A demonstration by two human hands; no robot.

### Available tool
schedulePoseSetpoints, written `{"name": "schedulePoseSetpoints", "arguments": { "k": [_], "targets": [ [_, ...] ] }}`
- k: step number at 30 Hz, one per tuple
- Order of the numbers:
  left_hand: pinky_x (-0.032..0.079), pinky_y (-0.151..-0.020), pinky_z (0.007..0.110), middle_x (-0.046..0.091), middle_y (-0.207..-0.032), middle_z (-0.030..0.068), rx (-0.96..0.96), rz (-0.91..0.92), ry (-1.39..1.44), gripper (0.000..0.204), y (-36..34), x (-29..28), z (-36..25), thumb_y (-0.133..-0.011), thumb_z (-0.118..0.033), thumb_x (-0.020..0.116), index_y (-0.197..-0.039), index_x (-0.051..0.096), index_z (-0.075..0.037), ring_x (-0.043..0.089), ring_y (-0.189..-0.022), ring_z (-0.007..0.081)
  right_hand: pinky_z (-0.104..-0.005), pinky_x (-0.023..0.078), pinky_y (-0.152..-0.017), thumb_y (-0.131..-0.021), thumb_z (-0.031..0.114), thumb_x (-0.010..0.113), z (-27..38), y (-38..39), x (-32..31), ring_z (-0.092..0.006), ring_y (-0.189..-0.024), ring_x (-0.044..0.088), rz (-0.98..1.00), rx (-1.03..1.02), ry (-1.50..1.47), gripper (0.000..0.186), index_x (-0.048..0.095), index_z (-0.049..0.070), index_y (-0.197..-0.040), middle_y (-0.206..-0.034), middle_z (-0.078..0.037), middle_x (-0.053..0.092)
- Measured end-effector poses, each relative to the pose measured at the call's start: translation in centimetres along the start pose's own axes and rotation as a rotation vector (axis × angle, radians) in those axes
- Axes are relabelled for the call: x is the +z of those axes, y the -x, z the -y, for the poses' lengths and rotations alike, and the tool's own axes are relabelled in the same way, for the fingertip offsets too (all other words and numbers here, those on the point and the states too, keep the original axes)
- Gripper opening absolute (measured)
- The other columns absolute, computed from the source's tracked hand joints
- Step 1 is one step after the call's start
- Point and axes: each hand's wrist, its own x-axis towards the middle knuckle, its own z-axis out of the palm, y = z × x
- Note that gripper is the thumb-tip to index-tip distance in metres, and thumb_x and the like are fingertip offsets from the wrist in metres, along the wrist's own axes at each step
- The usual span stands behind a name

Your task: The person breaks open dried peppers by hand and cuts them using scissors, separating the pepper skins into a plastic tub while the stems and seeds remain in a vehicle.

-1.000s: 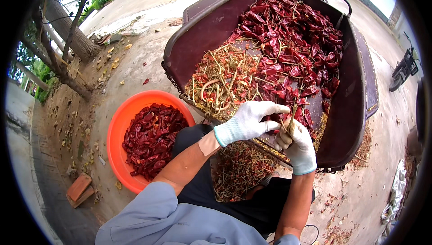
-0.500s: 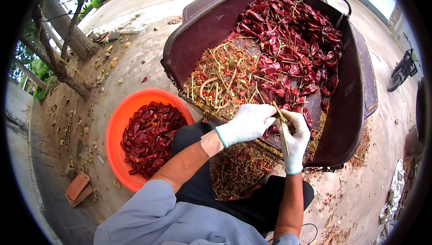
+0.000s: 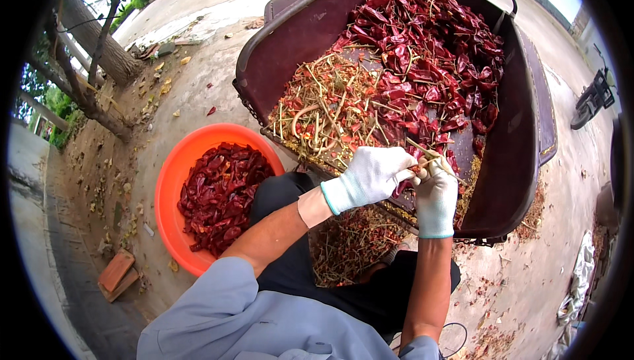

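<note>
My gloved left hand (image 3: 374,174) and gloved right hand (image 3: 432,191) meet over the front edge of a maroon cart bed (image 3: 535,168). Both have their fingers closed on thin pale dried stems (image 3: 424,150), with small reddish bits at the fingertips. Behind them in the cart, dried red chilies (image 3: 422,36) fill the back and right, and a heap of stems and flakes (image 3: 320,102) lies at the left. An orange basin (image 3: 172,224) holding more red chilies (image 3: 221,195) stands on the ground to the left of my dark-trousered knee (image 3: 277,191).
More stem litter (image 3: 350,248) covers the ground below the cart. Tree trunks (image 3: 115,59) rise at the left, with bricks (image 3: 115,271) lower down. A two-wheeler (image 3: 591,99) stands at the right, and white sacking (image 3: 578,274) lies along the lower right.
My right hand has moved upward and turned, now more upright beside my left. The stems in my fingers have swung from nearly vertical to slanting up and left.
</note>
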Motion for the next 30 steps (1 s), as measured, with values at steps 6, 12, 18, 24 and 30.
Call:
{"name": "schedulePoseSetpoints", "arguments": {
  "k": [6, 12, 18, 24, 30],
  "targets": [
    [0.057, -0.070, 0.037, 0.072, -0.089, 0.0126, -0.222, 0.041, 0.092, 0.022, -0.5, -0.6, -0.1, -0.091, -0.023, 0.068, -0.104, 0.073, -0.006, 0.072, -0.080, 0.0274, -0.0246, 0.055, -0.068, -0.100, 0.006, 0.057, 1.8, 0.8, 0.5, -0.0102, -0.080, 0.063, 0.119, -0.164, 0.476, 0.019, 0.060, -0.002, -0.117, -0.102, -0.007, 0.065],
    [0.056, -0.069, 0.036, 0.071, -0.087, 0.0096, -0.197, 0.022, 0.030, 0.021, -0.1, -1.0, 0.0, -0.085, -0.022, 0.071, -0.102, 0.073, -0.009, 0.071, -0.079, 0.0262, -0.0241, 0.047, -0.058, -0.097, 0.022, 0.068, 1.1, 1.0, -0.1, -0.0081, -0.067, 0.058, 0.152, 0.050, 0.693, 0.022, 0.062, 0.001, -0.102, -0.084, -0.002, 0.064],
    [0.054, -0.062, 0.038, 0.065, -0.080, 0.0058, -0.070, 0.057, -0.191, 0.014, 0.6, -0.5, 0.4, -0.083, -0.023, 0.069, -0.093, 0.069, -0.014, 0.068, -0.070, 0.0258, -0.0384, 0.052, -0.070, -0.093, 0.028, 0.068, -0.4, 0.8, 0.4, -0.0320, -0.071, 0.067, 0.095, -0.459, 1.375, 0.031, 0.070, -0.003, -0.092, -0.082, -0.017, 0.070],
    [0.055, -0.065, 0.036, 0.069, -0.082, 0.0074, -0.092, 0.138, -0.139, 0.016, 0.0, -1.2, 0.5, -0.084, -0.024, 0.071, -0.093, 0.071, -0.011, 0.070, -0.074, 0.0259, -0.0329, 0.051, -0.062, -0.099, 0.022, 0.060, 0.2, 0.8, 0.8, -0.0204, -0.063, 0.063, 0.173, -0.434, 1.169, 0.026, 0.069, -0.001, -0.089, -0.074, -0.010, 0.066],
    [0.055, -0.072, 0.029, 0.071, -0.084, 0.0024, -0.382, 0.042, 0.703, 0.023, -0.7, -3.4, -0.5, -0.087, -0.015, 0.077, -0.101, 0.070, 0.002, 0.067, -0.076, 0.0113, -0.0240, 0.044, -0.057, -0.104, 0.037, 0.055, 2.3, -0.6, -1.4, -0.0094, -0.065, 0.055, 0.258, 0.023, -0.065, 0.031, 0.059, 0.007, -0.096, -0.080, -0.002, 0.059]
  ]
}}
